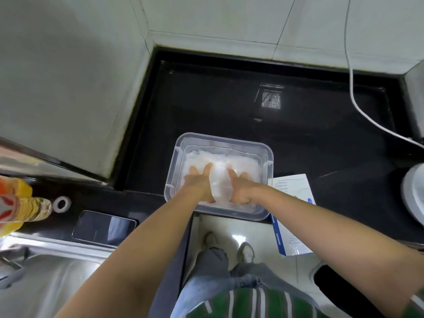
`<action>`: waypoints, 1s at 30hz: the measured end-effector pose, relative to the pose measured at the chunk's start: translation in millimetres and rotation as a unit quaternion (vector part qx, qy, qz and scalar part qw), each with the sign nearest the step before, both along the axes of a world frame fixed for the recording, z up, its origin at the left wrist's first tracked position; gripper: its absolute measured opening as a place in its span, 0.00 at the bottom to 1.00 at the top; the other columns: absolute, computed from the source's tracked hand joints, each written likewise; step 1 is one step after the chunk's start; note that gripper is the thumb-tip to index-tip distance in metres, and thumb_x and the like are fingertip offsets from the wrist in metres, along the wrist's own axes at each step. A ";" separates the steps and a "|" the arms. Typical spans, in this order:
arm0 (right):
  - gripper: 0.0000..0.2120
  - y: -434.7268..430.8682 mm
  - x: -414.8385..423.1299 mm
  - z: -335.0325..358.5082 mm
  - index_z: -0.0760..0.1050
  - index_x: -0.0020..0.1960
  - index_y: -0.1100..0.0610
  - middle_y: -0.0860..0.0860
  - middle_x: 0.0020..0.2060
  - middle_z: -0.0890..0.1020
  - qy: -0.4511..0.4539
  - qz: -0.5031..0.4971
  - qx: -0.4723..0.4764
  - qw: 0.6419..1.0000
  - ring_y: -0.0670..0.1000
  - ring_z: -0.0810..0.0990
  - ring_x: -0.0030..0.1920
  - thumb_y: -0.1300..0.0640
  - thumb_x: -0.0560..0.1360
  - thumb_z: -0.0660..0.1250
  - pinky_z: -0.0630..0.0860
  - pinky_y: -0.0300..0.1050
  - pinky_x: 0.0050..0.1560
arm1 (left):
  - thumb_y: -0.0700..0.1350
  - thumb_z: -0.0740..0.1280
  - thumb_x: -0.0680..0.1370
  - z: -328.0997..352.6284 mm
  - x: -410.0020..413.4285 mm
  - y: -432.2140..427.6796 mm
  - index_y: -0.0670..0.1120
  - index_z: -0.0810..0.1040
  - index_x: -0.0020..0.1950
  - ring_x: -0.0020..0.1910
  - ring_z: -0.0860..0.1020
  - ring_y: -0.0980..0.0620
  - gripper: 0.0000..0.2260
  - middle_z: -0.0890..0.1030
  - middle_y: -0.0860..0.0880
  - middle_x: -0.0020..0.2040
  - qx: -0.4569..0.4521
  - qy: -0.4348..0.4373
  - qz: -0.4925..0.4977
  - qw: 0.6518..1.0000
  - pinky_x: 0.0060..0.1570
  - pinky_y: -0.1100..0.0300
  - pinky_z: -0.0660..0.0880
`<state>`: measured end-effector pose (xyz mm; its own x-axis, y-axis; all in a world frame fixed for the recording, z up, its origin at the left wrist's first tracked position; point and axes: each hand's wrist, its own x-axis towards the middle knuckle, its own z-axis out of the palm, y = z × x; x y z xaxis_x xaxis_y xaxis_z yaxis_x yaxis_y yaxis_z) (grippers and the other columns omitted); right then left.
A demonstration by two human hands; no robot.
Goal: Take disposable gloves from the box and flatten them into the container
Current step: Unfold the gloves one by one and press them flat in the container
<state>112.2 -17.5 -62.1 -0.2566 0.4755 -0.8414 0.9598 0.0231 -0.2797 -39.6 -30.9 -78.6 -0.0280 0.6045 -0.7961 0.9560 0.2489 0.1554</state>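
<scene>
A clear plastic container (267,154) sits at the front edge of the black counter. Inside it lies a pile of translucent white disposable gloves (238,162). Both of my hands are down in the container, side by side. My left hand (199,182) presses flat on the left part of the pile with its fingers stretched forward. My right hand (241,188) presses on the right part, fingers also extended. The white and blue glove box (291,191) lies just right of the container, partly under my right forearm.
A phone (104,228) lies on the counter at the left, near a small white roll (61,203) and a yellow bottle (18,205). A steel sink (48,281) is at lower left. A white cable (358,106) crosses the counter; a white appliance (413,191) stands at right.
</scene>
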 end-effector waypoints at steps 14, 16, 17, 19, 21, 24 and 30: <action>0.10 -4.5 47.6 67.3 0.82 0.48 0.54 0.52 0.41 0.84 0.319 -0.236 0.252 0.883 0.47 0.80 0.38 0.63 0.79 0.63 0.79 0.40 0.41 | 0.45 0.59 0.81 73.2 49.3 -10.0 0.46 0.80 0.55 0.47 0.80 0.45 0.11 0.83 0.45 0.50 0.345 0.003 0.046 0.937 0.41 0.58 0.73; 0.10 -9.0 74.7 72.2 0.82 0.43 0.58 0.48 0.35 0.82 0.315 -0.262 0.308 0.859 0.45 0.79 0.35 0.63 0.78 0.63 0.78 0.42 0.40 | 0.46 0.59 0.81 85.1 75.0 -13.6 0.45 0.80 0.51 0.43 0.80 0.45 0.11 0.83 0.45 0.45 0.382 -0.045 0.066 0.921 0.40 0.57 0.75; 0.10 -12.7 89.8 71.4 0.81 0.41 0.59 0.46 0.33 0.81 0.303 -0.271 0.321 0.855 0.44 0.78 0.34 0.62 0.77 0.63 0.76 0.42 0.40 | 0.46 0.59 0.81 90.6 88.3 -17.0 0.46 0.80 0.50 0.41 0.79 0.45 0.11 0.82 0.47 0.42 0.392 -0.073 0.067 0.914 0.38 0.58 0.74; 0.11 -22.1 119.0 63.2 0.80 0.38 0.58 0.47 0.31 0.80 0.249 -0.270 0.332 0.869 0.45 0.78 0.33 0.61 0.77 0.63 0.75 0.43 0.40 | 0.46 0.60 0.81 98.8 114.8 -26.4 0.47 0.78 0.46 0.36 0.75 0.48 0.09 0.76 0.50 0.35 0.402 -0.123 0.055 0.906 0.35 0.59 0.67; 0.13 -33.0 143.8 50.1 0.78 0.35 0.55 0.51 0.33 0.81 0.174 -0.250 0.315 0.899 0.51 0.80 0.36 0.58 0.77 0.63 0.76 0.50 0.41 | 0.44 0.61 0.80 103.5 140.9 -37.9 0.48 0.74 0.42 0.35 0.72 0.50 0.07 0.73 0.52 0.33 0.396 -0.184 0.040 0.899 0.35 0.58 0.66; 0.11 -53.3 167.3 33.3 0.74 0.36 0.52 0.50 0.36 0.80 0.066 -0.178 0.259 0.947 0.56 0.79 0.39 0.56 0.77 0.64 0.77 0.51 0.41 | 0.44 0.60 0.80 94.9 173.4 -54.4 0.45 0.74 0.48 0.39 0.75 0.47 0.05 0.78 0.49 0.39 0.338 -0.235 0.014 0.911 0.39 0.56 0.69; 0.14 -84.8 167.9 12.1 0.76 0.61 0.49 0.51 0.52 0.78 0.015 -0.087 0.262 0.961 0.56 0.79 0.46 0.54 0.77 0.60 0.77 0.46 0.46 | 0.43 0.55 0.82 53.9 188.8 -82.0 0.42 0.58 0.74 0.58 0.77 0.39 0.21 0.76 0.39 0.63 0.139 -0.175 -0.001 0.975 0.51 0.52 0.73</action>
